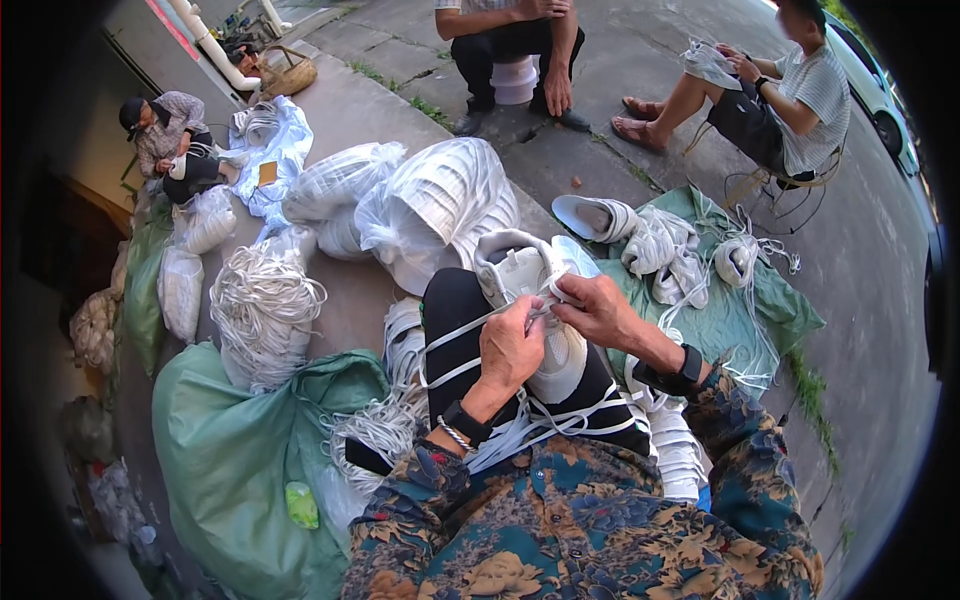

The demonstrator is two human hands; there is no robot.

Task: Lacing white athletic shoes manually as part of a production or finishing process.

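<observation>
A white sneaker (560,368) rests on my lap, its heel pointing away from me and its toe toward me. My left hand (512,348) is closed in a pinch on a white shoelace (458,334) at the shoe's lacing. Close beside it, my right hand (603,315) also pinches lace over the eyelets. The exact lace ends between the fingertips are too small to make out. Loose laces (550,425) lie across my dark trousers below the shoe.
Bundled white laces (262,310) and a green sack (215,450) stand at left, bagged shoes (440,205) ahead. More sneakers (665,250) lie on a green sheet (790,305) at right. Seated people (800,110) are nearby, one (178,125) at far left.
</observation>
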